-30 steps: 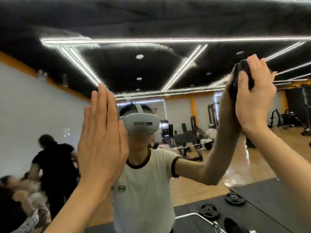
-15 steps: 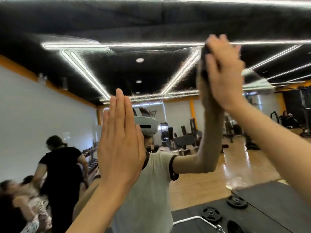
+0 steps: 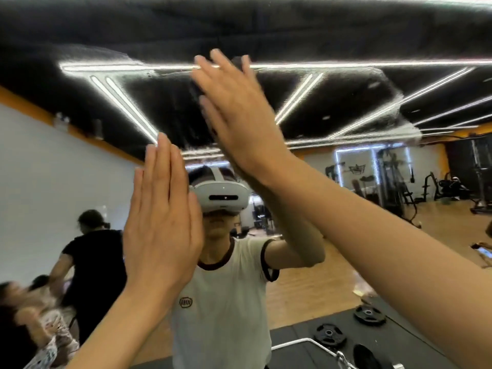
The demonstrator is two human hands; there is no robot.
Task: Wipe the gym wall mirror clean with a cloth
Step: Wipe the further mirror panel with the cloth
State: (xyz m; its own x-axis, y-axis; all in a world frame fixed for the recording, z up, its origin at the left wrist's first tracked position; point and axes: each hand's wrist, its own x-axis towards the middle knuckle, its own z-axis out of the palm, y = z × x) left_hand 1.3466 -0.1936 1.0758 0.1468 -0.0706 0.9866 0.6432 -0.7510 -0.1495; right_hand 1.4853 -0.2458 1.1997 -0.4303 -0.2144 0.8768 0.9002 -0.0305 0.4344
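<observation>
1. The right hand point(image 3: 239, 113), fingers flat, pressed the dark cloth point(image 3: 237, 60) against the mirror point(image 3: 346, 107); it had swept from 2 o'clock to 12 o'clock.
2. The left hand point(image 3: 162, 225) rested flat, fingers straight, holding nothing.
3. Smeared film remained at upper right; wiping judged unfinished.

Both arms reach up: left hand point(image 3: 162, 230) flat, fingers together; right hand point(image 3: 239, 113) higher, fingers extended.

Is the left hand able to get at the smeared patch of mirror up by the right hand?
Probably yes: the left hand lies flat on the mirror below the smeared patch, and nothing blocks the glass between them.
</observation>
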